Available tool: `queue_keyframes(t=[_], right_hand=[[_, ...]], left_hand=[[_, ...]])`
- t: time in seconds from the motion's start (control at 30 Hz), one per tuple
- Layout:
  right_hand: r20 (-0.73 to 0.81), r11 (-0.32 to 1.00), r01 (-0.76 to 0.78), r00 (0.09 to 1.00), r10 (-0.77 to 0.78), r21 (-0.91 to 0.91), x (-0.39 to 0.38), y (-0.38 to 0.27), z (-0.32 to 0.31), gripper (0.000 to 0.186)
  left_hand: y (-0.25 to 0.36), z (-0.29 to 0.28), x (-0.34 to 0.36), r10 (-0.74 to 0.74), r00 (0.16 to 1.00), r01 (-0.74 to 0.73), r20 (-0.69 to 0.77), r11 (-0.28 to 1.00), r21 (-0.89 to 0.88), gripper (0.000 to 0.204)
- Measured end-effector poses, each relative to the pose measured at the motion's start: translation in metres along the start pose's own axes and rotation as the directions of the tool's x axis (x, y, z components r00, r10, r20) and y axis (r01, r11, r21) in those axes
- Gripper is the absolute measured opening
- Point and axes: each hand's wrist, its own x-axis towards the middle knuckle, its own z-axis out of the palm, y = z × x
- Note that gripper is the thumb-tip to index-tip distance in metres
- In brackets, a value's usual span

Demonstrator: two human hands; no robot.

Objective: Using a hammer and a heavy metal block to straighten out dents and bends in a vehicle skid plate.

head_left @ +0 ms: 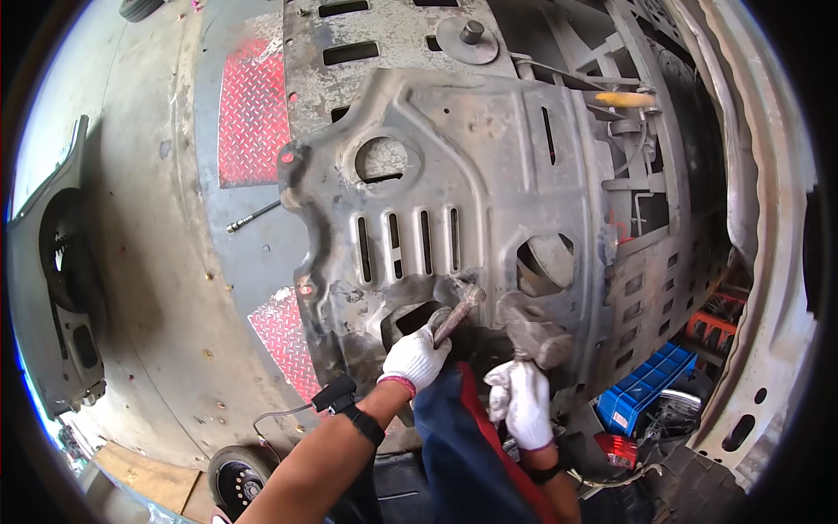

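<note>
A large grey pressed-metal panel (506,140) with slots and round openings lies in front of me. My left hand (417,356), in a white knitted glove, is closed around a short rusty metal bar (454,321). The bar's thicker end rests at or just above the panel, near a round opening at its near edge; contact is hard to judge. My right hand (522,406), gloved too, grips the handle of a hammer. Motion smears the heavy hammer head (537,334), which hangs over the panel to the right of the bar.
Under the panel is a perforated metal bench (642,288) with red tread plates (253,113). A ratchet-like tool (253,216) lies at left. Beyond are a car fender (57,288) and a wheel (237,480). A blue crate (646,384) and a red lamp (618,449) sit lower right.
</note>
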Motion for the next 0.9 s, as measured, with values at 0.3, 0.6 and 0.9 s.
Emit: queue_keyframes(t=[0.3, 0.6, 0.9], right_hand=[[0.126, 0.996, 0.069, 0.990, -0.062, -0.049, 0.004, 0.008, 0.014, 0.043], [0.136, 0.988, -0.063, 0.990, 0.043, 0.142, -0.007, -0.030, 0.011, 0.037], [-0.042, 0.991, -0.080, 0.996, 0.075, -0.105, 0.035, 0.019, 0.021, 0.042]], left_hand=[[-0.002, 0.003, 0.002, 0.000, 1.000, 0.002, 0.017, 0.994, -0.108, 0.042], [-0.003, -0.006, -0.012, -0.010, 0.999, 0.007, -0.034, 0.996, -0.090, 0.041], [-0.025, 0.001, -0.012, -0.016, 0.999, 0.007, -0.042, 0.979, -0.203, 0.041]])
